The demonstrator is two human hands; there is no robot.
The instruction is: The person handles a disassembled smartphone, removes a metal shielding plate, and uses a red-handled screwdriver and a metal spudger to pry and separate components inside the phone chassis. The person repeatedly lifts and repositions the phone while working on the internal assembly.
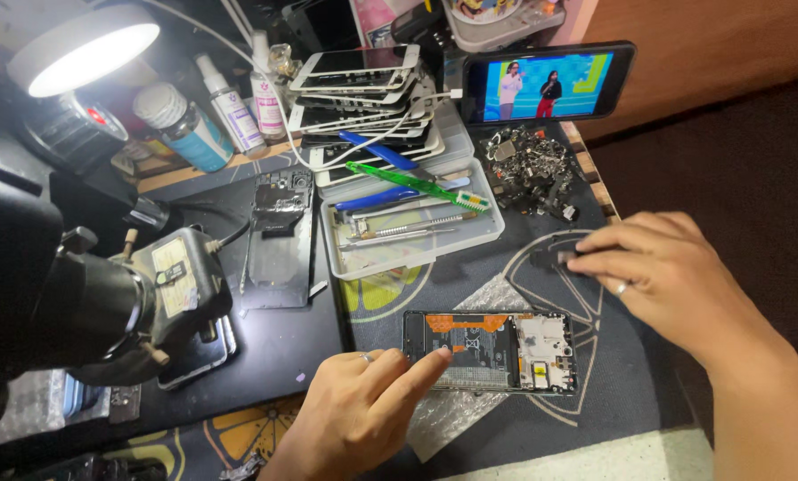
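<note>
While the left hand presses an extended forefinger on the opened phone lying crosswise just ahead, the right hand, farther off, pinches a small dark part.

1. White tool tray at centre, holding tweezers and a green-handled tool.
2. Behind the tray: stack of phone screens, spray bottles.
3. Right of the tray: heap of small metal parts, propped phone playing video.
4. Left of the tray: opened phone back, lit lamp.
</note>
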